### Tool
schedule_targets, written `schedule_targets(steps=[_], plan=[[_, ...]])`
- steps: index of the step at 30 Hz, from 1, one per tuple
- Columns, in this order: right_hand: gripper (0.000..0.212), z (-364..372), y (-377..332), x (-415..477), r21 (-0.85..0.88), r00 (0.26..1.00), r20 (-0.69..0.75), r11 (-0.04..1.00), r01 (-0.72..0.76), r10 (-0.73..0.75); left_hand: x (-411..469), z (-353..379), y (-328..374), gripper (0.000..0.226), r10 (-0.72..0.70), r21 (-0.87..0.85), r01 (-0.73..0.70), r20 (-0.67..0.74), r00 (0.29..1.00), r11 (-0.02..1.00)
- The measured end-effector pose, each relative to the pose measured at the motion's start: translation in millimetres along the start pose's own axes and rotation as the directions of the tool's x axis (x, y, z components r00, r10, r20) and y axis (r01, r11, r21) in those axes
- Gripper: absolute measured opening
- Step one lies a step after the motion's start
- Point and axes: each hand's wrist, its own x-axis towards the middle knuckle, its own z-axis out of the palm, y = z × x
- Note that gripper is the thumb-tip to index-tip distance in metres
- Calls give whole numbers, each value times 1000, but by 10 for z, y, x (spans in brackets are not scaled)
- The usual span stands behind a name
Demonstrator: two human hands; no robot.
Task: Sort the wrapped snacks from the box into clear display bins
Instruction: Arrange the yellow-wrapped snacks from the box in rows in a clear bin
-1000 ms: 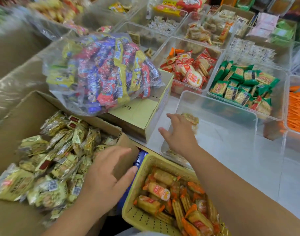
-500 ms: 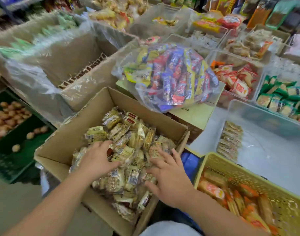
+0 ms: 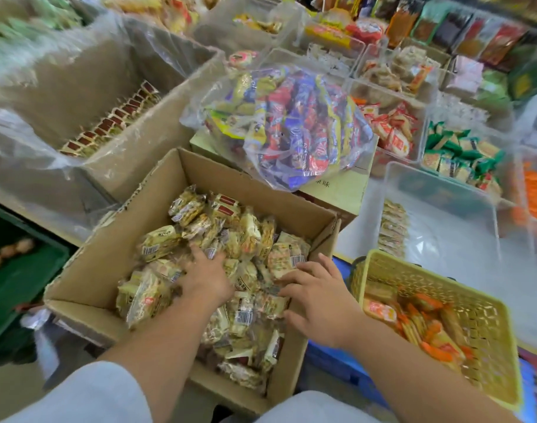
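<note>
An open cardboard box (image 3: 108, 270) in front of me holds a heap of yellow-white wrapped snacks (image 3: 160, 245). Both my hands are inside it. My left hand (image 3: 206, 276) lies on the middle of the heap with its fingertips dug in among the packets. My right hand (image 3: 319, 303) rests on the packets by the box's right wall, fingers spread, gripping nothing. To the right stands a clear display bin (image 3: 444, 239) with one row of the same snacks (image 3: 394, 230) along its left wall.
A yellow basket (image 3: 481, 315) of orange packets sits at the right, close to my right arm. A clear bag of colourful snacks (image 3: 291, 126) lies on a carton behind the box. Filled clear bins (image 3: 392, 129) stand beyond, a plastic-lined carton (image 3: 108, 126) at left, a green crate (image 3: 23, 270) lower left.
My right hand came back from the clear bin, where it left packets, into the cardboard box. My left hand moved further right across the heap. My view turned left toward the box.
</note>
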Motion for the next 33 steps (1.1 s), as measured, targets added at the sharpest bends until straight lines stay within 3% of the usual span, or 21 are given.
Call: schedule_targets(steps=[7,16,20,22,24,26,28,30,33], plan=[[48,29,2,-5,7,999,-31,1000,-14,14,23,-200,-65,75,21,-48,-23,-34,999,999],[47,62,33,-8,1,999,-46,1000,-3,3,-131,-547,-455,73,109,-438,-127,-65,992,890],[48,29,28,-19,-5,1000,-25,1000,-6,6,-395,-694,-674,77,148,-756,-142,-61,987,639],[52,-14,-7,-13,25,999,-24,999,-20,21,-564,-752,-717,75,168,-907,-129,-66,984,400],[66,-82,-79,16,193,997,-34,979,-66,73,-750,-776,-708,73,251,-981,-92,-47,967,171],[80,-196,-199,58,559,985,-20,819,-132,172,-904,-756,-652,77,365,-998,-49,-35,930,30],[93,-329,-365,79,899,966,92,396,-186,243,-1012,-716,-545,78,461,-997,-10,-42,886,-72],[93,-387,-473,69,978,953,177,66,-199,247,-1082,-685,-399,69,515,-995,12,-43,856,-103],[64,-413,-507,23,980,946,182,-127,-152,267,-1127,-659,-217,59,530,-998,-13,-40,847,-55]])
